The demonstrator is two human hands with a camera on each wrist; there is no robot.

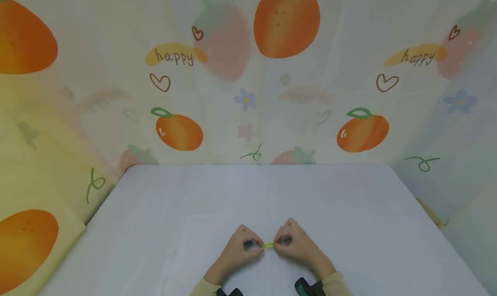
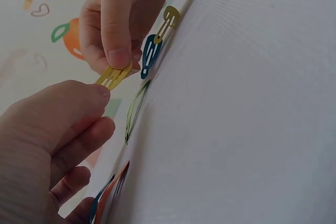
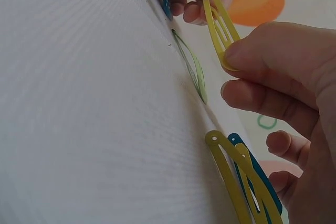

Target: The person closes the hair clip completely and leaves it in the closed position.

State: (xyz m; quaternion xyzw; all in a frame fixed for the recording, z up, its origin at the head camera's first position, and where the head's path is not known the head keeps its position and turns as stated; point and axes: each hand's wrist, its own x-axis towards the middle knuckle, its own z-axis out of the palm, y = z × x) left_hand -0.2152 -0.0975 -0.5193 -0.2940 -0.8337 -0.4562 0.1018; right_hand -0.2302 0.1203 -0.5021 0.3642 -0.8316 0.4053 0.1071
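Note:
Both hands meet over the white table around a yellow snap hair clip (image 1: 268,244). My left hand (image 1: 241,247) pinches one end of it between thumb and forefinger. The other end is pinched by my right hand (image 1: 298,244). In the right wrist view the slotted clip (image 3: 211,19) spans the gap between the two thumbs. Below it lies a green hair clip (image 3: 198,72). Beside my right hand are an olive-yellow clip (image 3: 223,169) and a blue clip (image 3: 270,186). Near my left hand's lower fingers lie an orange clip (image 2: 109,190) and another blue clip (image 2: 97,203).
The white table (image 1: 248,196) stretches ahead and to both sides. A fruit-printed cloth (image 1: 287,114) hangs behind it and along the sides. Dark wrist cameras (image 1: 309,286) sit at the sleeves near the front edge of the head view.

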